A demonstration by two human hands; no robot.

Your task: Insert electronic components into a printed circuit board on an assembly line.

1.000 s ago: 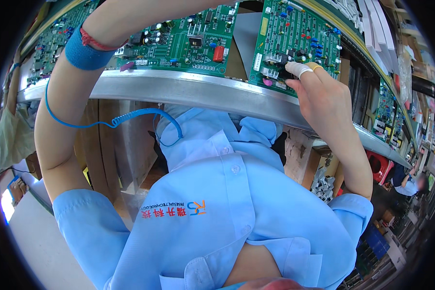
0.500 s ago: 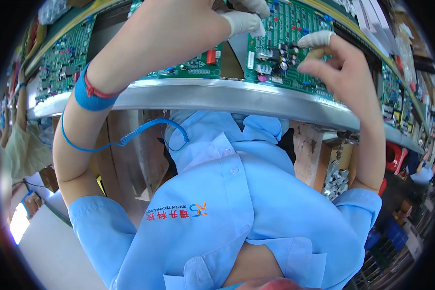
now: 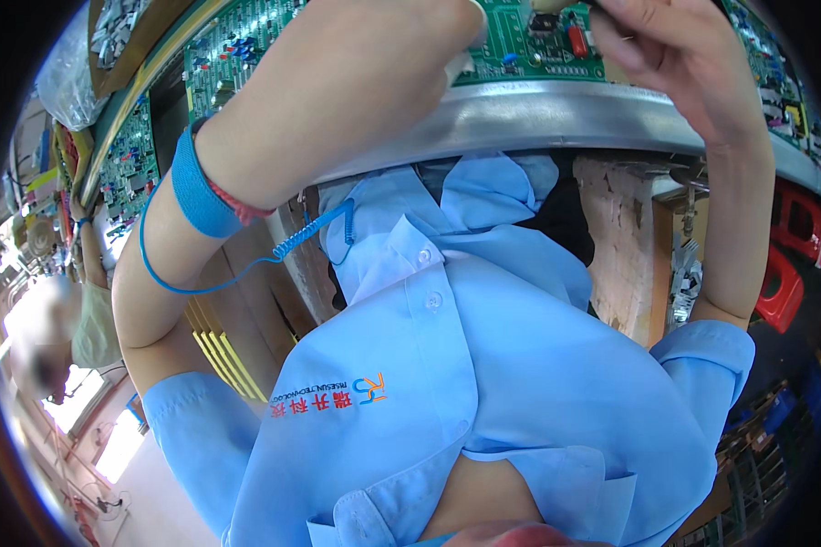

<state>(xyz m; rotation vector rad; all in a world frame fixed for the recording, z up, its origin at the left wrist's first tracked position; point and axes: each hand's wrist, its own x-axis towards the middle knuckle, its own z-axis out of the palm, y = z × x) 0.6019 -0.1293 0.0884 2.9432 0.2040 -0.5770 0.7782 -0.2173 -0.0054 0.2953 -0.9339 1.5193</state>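
Cardboard box (image 3: 148,44) holds grey parts (image 3: 114,32), well left of a green board (image 3: 509,35).

Green flat circuit board (image 3: 520,46), comp. side up, btwn L hand (image 3: 374,87) & R hand (image 3: 675,59); its red box-shaped comp. (image 3: 576,41) near latter.

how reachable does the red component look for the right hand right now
Probably yes: the right hand is close beside the red component, with nothing visible between them, though part of the hand is out of frame.
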